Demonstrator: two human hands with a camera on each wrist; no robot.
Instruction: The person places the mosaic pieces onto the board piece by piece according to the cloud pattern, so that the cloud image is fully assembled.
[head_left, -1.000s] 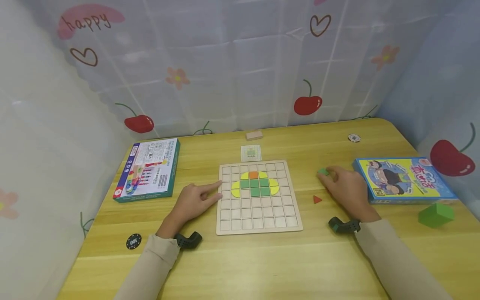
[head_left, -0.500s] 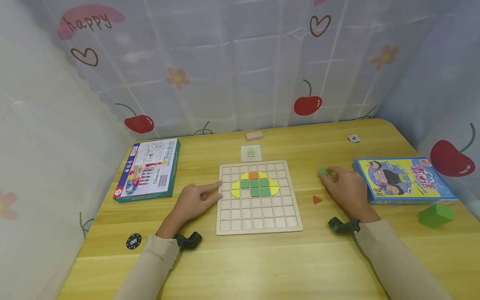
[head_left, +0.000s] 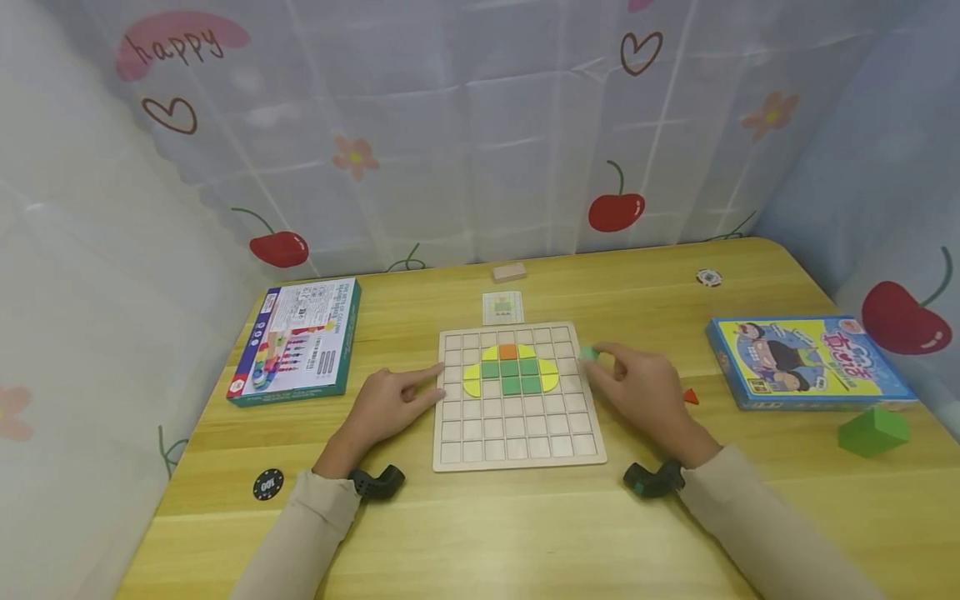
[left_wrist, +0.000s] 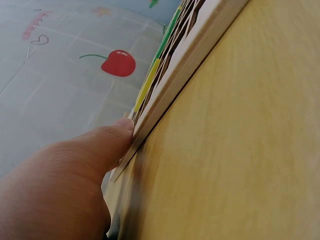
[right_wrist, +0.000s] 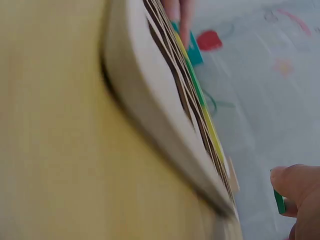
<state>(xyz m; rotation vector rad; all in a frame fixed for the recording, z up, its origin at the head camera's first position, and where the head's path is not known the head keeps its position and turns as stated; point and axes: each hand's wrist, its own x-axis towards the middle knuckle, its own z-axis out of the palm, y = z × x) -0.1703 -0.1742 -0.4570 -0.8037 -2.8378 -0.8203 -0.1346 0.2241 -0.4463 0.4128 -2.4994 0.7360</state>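
At the far left of the counter (head_left: 480,533) lies a teal-edged box (head_left: 296,337), and nearer the front edge a black chip (head_left: 267,484). The left hand (head_left: 384,405) rests flat beside the wooden grid board (head_left: 517,442), its relaxed fingers (head_left: 420,379) straight and touching the board's left rim, holding nothing; it has not shifted over the last second. On the board sits a pattern of yellow, green and orange tiles (head_left: 510,368). The right hand (head_left: 637,390) has come across from beside the blue box (head_left: 806,360) to the board's right edge, and its fingers pinch a small green tile (head_left: 588,353) just over the outer column of cells, so the piece now seems on its way to a slot rather than waiting on the counter. The red triangle (head_left: 690,397) stays on the counter, now to the right of that hand, and a green block (head_left: 872,429) sits farther right. The left wrist view shows what the head view cannot: the thumb pressed against the board's thin side. The right wrist view, blurred, shows the green tile (right_wrist: 279,201) edge-on against a fingertip, and the board's raised grid in profile.
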